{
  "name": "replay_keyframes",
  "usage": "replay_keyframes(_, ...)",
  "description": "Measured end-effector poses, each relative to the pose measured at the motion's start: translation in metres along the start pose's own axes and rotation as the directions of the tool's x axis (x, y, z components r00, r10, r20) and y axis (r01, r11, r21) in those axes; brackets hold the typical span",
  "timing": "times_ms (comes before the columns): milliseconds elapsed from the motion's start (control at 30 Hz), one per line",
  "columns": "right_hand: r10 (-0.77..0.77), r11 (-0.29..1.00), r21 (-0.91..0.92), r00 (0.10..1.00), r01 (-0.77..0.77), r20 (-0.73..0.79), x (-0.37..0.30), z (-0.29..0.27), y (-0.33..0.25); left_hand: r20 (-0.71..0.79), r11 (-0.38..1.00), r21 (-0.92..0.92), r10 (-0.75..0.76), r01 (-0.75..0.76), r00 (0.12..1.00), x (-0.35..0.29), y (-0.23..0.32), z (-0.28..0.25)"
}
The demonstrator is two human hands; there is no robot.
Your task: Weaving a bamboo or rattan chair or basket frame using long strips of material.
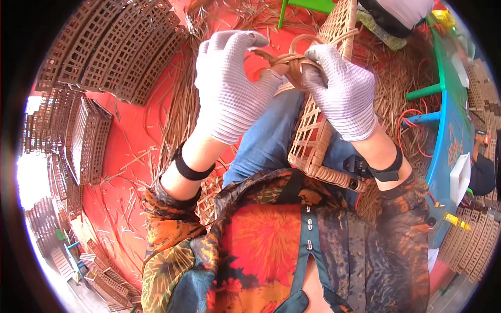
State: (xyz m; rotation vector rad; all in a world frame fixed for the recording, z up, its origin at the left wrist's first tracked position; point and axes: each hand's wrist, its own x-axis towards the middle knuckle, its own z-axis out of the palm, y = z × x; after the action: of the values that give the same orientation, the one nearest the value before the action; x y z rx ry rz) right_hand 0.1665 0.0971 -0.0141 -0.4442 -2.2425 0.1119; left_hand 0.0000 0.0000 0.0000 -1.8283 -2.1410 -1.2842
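Both my hands wear white ribbed gloves and are raised above my lap. Closed round a knotted bundle of brown wicker strips [296, 68] is my right hand [344, 88]. My left hand [229, 78] is beside it, thumb and index finger spread apart, the thumb against the bundle's left side. One strip curves toward the left index finger; whether that finger touches it I cannot make out. Beneath the right hand a long openwork wicker basket [305, 141] lies along my legs, its thick rim near my body. The bundle's join to the basket is hidden.
Curved stacks of brown woven panels [109, 47] stand at the left. Loose straw strips [180, 99] litter the red floor [125, 141]. At the right are a blue-green table [446, 135], a red cord [402, 125] and a yellow tube [457, 221]. Another person [482, 172] is at the far right.
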Motion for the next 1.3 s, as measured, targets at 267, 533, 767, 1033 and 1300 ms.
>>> replay_keyframes(267, -0.224, 0.974, -0.02, 0.974, 0.224, -0.004, 0.0, 0.01, 0.002, -0.123, 0.979, 0.032, 0.204, -0.202, 0.971, 0.006, -0.018, 0.025)
replay_keyframes(533, -0.01, 0.993, 0.116, 0.988, -0.008, 0.153, -0.001, 0.007, 0.021, 0.082, 0.56, -0.778, -0.36, 0.285, 0.929, 0.024, -0.059, 0.003)
replay_keyframes(767, 0.042, 0.974, 0.218, 0.994, -0.062, 0.097, -0.011, 0.002, 0.021, 0.148, -0.013, -0.986, -0.543, 0.167, 0.827, 0.034, -0.11, -0.028)
replay_keyframes(1033, 0.162, 0.921, 0.319, 0.964, -0.225, 0.213, 0.003, 0.001, 0.007, 0.266, 0.698, -0.616, -0.252, 0.365, 0.93, 0.005, -0.038, -0.009)
replay_keyframes(1300, 0.179, 0.835, 0.465, 0.944, -0.295, 0.277, 0.014, -0.014, 0.011, 0.015, 0.939, -0.217, -0.269, 0.266, 0.963, 0.01, -0.06, 0.017)
